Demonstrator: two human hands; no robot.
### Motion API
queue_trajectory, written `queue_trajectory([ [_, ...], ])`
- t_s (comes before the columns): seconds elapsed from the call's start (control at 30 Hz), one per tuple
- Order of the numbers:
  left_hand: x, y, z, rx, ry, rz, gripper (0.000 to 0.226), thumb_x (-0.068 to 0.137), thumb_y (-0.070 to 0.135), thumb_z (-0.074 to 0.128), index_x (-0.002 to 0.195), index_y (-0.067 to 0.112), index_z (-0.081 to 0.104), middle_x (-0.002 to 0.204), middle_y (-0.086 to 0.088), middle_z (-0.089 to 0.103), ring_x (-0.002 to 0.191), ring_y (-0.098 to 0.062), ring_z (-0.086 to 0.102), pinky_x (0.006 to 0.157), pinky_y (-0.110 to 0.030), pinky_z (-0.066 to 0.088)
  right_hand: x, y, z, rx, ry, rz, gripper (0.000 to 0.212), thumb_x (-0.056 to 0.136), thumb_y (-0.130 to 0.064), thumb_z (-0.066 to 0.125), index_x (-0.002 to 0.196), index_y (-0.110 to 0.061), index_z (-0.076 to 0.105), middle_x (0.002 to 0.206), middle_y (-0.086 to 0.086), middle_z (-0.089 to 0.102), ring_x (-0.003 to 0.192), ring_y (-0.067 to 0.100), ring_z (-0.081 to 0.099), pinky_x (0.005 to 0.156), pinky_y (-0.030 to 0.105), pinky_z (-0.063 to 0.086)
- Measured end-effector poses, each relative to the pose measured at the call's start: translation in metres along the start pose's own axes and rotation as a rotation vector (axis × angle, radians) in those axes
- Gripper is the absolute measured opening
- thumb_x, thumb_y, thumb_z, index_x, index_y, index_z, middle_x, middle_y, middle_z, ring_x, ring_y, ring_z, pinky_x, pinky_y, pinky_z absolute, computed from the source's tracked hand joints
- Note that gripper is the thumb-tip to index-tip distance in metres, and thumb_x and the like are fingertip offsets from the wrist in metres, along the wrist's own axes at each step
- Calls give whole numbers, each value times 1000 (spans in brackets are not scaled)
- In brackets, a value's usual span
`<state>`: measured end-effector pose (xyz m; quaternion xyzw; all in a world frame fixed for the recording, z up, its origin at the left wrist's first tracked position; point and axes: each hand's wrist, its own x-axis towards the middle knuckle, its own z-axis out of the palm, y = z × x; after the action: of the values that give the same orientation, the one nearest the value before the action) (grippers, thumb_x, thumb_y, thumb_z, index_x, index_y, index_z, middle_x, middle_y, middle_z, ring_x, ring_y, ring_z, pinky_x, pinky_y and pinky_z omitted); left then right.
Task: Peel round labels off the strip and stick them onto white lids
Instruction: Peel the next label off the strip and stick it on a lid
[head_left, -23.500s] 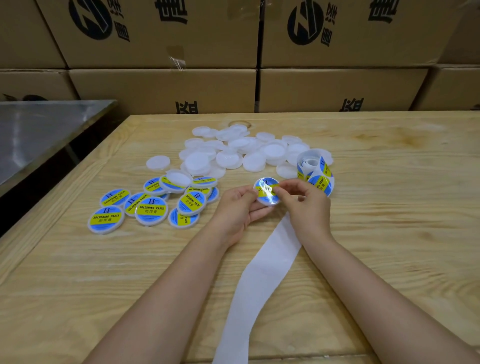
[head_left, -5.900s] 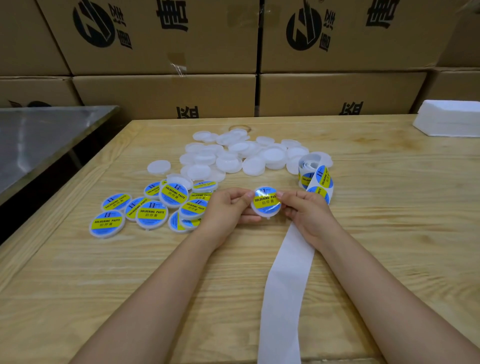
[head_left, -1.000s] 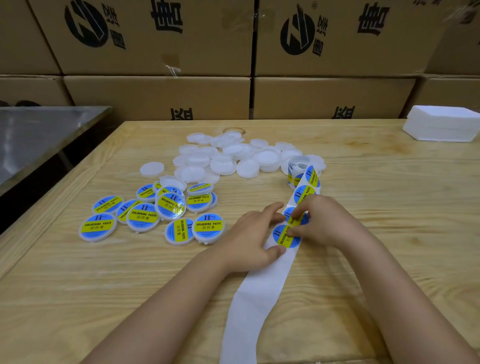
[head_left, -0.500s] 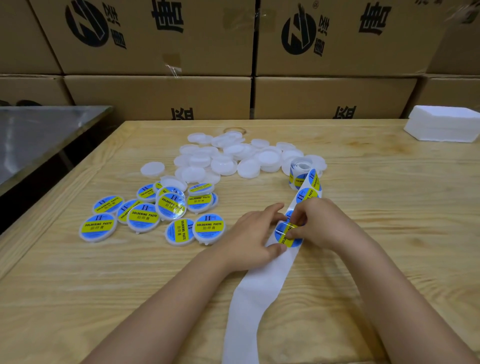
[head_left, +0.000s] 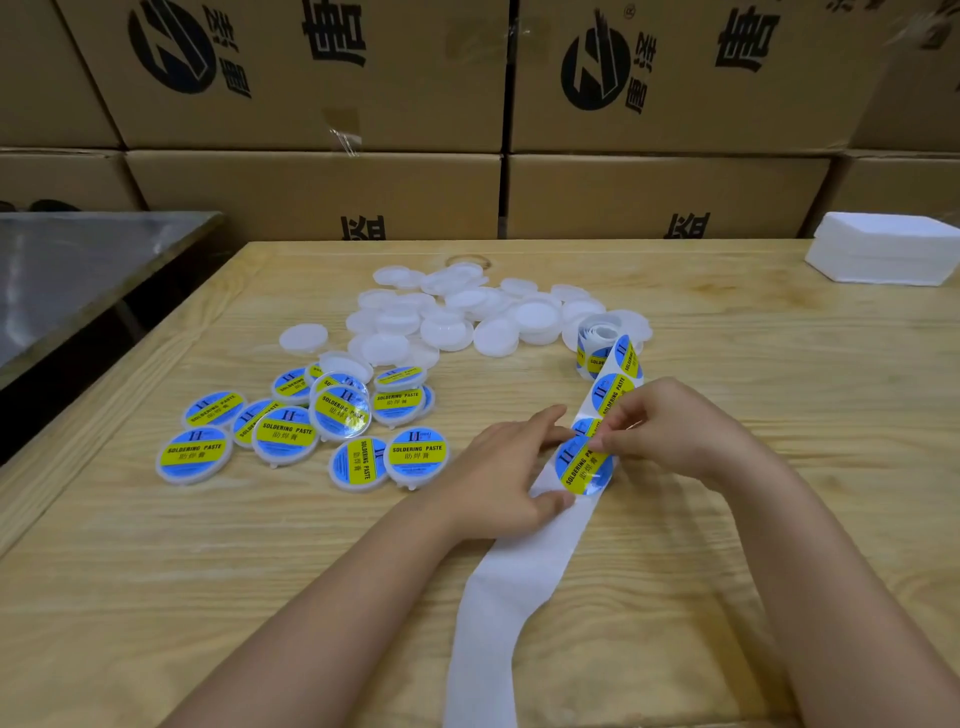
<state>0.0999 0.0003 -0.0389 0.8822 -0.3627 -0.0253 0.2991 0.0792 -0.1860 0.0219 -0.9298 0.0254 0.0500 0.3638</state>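
Right now my right hand (head_left: 675, 431) pinches the upper edge of a round label (head_left: 582, 467) between thumb and forefinger, a narrow, tight grip. Most of the label lies on the strip (head_left: 519, 582), and my fingers hide the edge, so I cannot tell how much of it is free. My left hand (head_left: 504, 478) lies flat at the strip's left edge with its fingers straight. The thumb presses the bare backing just below the label and the forefinger reaches toward the strip above it. That hand holds nothing and only pins the paper down.

As I judge it, peeling this one well means drawing the pinched edge back low over the label itself, not straight up, so the thin film does not curl or fold onto its own glue. The left hand should bear down firmly, or the backing will rise with the label and the strip will skate across the table (head_left: 779, 519). I should touch only the very rim of the sticky side.

The roll (head_left: 597, 343) sits at the strip's far end. The bare white lids (head_left: 447, 327) are heaped just left of that end, so one is within easy reach once the label comes off. The finished lids (head_left: 291, 431) lie well to the strip's left, beyond my left hand.
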Motion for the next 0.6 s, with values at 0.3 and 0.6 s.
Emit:
queue_trajectory([
  [0.3,0,-4,1,8,-11,-7,92,80,41,67,149,24,9,146,21,37,135,-12,28,108,-22,17,5,16,-18,475,83,16,10,78,-9,72,68,-12,70,68,-2,70,72,9,64,72,26,52],
  [0.6,-1,0,-3,-67,43,35,61,77,35,71,128,20,40,133,9,49,122,-10,43,104,-33,33,30,-12,57,1176,298,66,10,83,-14,68,73,-14,65,65,0,58,59,11,54,52,21,44],
])
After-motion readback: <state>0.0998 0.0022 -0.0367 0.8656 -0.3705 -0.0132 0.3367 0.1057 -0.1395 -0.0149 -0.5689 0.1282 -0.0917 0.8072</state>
